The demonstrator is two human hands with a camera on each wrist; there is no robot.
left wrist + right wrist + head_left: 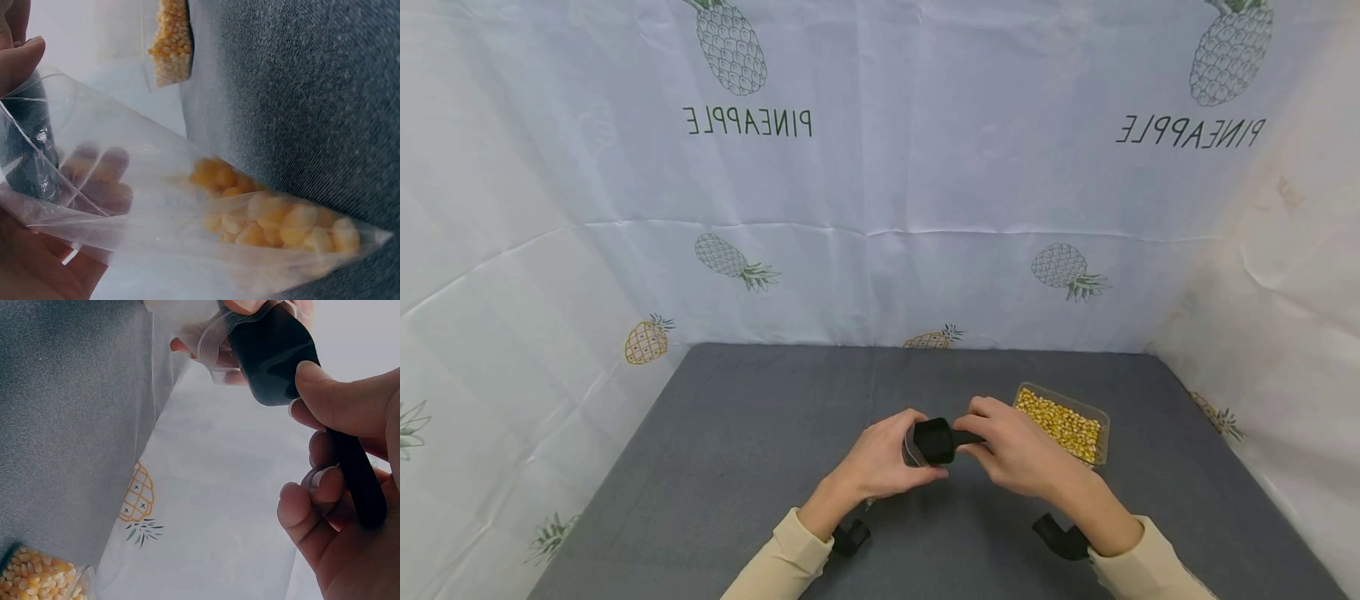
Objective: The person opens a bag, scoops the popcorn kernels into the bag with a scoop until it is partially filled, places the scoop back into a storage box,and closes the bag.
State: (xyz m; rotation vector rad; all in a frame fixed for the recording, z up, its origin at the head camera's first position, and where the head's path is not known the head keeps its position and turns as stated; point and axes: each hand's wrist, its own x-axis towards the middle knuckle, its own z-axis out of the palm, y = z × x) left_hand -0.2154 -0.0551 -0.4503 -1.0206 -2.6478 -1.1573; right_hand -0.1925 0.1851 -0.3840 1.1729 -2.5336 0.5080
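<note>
My left hand grips a clear zip bag near its mouth. Corn kernels are gathered in the bag's lower corner, which hangs down close over the table. In my right hand is the handle of a black scoop, with the thumb laid along it. The scoop's head reaches into the mouth of the bag, between the left fingers and thumb. Through the plastic in the left wrist view, its dark end shows inside the bag.
A clear rectangular container of corn kernels stands on the grey table, beyond my right hand. White cloth with pineapple prints rises behind the table and along both sides. Black straps or mounts sit at both wrists.
</note>
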